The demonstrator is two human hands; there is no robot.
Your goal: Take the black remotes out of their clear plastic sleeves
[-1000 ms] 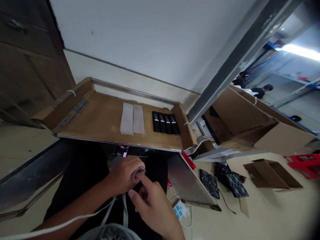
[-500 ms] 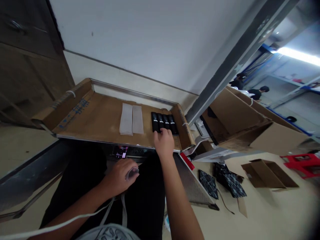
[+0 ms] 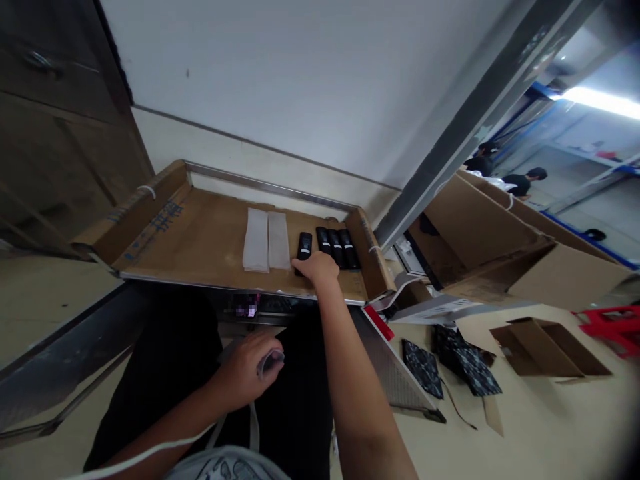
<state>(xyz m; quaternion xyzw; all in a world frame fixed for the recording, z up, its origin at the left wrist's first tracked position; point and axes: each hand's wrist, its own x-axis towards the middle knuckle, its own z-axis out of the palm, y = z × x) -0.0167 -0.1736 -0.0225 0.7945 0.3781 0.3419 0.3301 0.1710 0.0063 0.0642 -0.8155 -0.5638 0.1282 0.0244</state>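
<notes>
My right hand (image 3: pixel 321 268) pinches the lower end of a black item (image 3: pixel 305 246) with a small white label, on a cardboard-lined tray (image 3: pixel 215 230). Beside it, to the right, three similar black items (image 3: pixel 337 248) stand side by side against the tray's right wall. Two stacks of pale translucent sleeves (image 3: pixel 256 240) (image 3: pixel 278 240) lie to the left of them. Low over my lap, my left hand (image 3: pixel 253 367) is curled around a clear plastic sleeve (image 3: pixel 271 365), its open end facing right.
A phone (image 3: pixel 246 305) with a lit screen sits under the tray's front edge. To the right are a large cardboard box (image 3: pixel 495 233), dark patterned bags (image 3: pixel 467 363), another box (image 3: pixel 547 350) and a red stool (image 3: pixel 613 327). Two people are in the far background.
My right hand has moved left with one black item, separating it from the row of several. My left hand still holds the clear sleeve. The view has shifted slightly.
</notes>
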